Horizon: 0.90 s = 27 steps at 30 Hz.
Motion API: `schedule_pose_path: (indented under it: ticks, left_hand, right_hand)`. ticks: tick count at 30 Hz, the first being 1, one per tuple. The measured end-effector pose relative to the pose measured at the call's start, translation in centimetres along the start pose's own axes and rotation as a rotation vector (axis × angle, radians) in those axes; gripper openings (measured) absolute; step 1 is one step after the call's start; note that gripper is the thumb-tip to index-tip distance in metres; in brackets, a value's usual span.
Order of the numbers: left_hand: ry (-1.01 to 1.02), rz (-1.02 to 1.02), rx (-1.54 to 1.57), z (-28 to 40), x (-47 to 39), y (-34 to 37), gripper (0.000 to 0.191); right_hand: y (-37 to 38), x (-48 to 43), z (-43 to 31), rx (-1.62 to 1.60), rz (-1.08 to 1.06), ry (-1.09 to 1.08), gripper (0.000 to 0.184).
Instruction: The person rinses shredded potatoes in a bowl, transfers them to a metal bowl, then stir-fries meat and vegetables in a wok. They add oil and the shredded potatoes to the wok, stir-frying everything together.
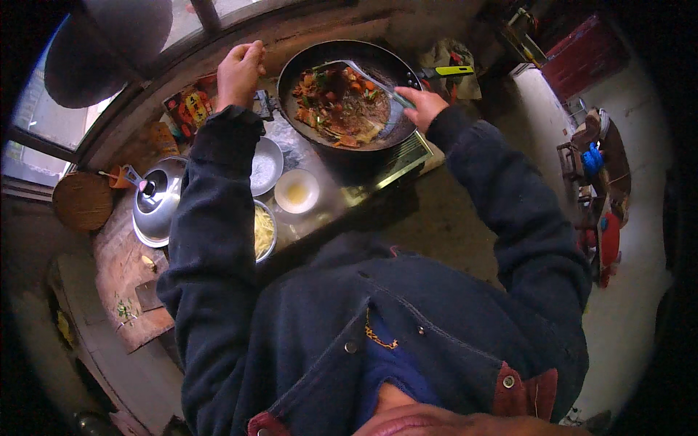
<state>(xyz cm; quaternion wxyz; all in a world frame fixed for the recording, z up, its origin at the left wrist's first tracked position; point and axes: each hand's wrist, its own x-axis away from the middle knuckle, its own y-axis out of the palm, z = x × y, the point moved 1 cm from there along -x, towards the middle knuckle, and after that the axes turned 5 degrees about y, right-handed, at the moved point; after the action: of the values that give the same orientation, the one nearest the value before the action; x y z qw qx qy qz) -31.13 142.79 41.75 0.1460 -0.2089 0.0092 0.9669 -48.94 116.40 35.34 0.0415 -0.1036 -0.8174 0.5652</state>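
Observation:
A dark frying pan (376, 57) with a lime-green and black handle (455, 71) sits over the stove (406, 158). Chopped food with red, orange and green pieces (349, 111) lies in brownish liquid inside it. My right hand (422, 106) grips the handle of a spatula (368, 76), whose head reaches into the food at the far side. Left of the pan, my left hand (239, 75) is raised with its fingers curled together, and I see nothing in it. Below that hand stand a pale bowl (266, 166) and a small white bowl with yellowish contents (296, 191).
A bowl of pale yellow shreds (264, 231) is partly behind my left sleeve. Farther left are a domed metal lid (158, 191), a round wooden board (83, 201) and a cleaver-like blade (152, 294). Red printed packaging (191, 109) lies by the window. A cluttered bench (600, 180) stands right.

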Motion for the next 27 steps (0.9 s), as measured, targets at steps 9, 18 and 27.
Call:
schedule_pose_path:
  ticks: [9, 18, 27]
  left_hand:
    - [0.281, 0.012, -0.351, -6.2, 4.9, -14.5, 0.016]
    - [-0.392, -0.426, -0.637, -30.1, 17.4, -60.2, 0.043]
    - [-0.355, 0.298, -0.418, -25.0, 33.0, -63.2, 0.039]
  right_hand:
    - [2.6, 0.6, -2.1, 0.118, -0.147, -0.082, 0.045]
    - [-11.2, 12.0, -6.0, 0.262, -0.498, 0.118, 0.052]
    - [-0.8, 3.9, -4.7, 0.302, -0.086, 0.121, 0.046]
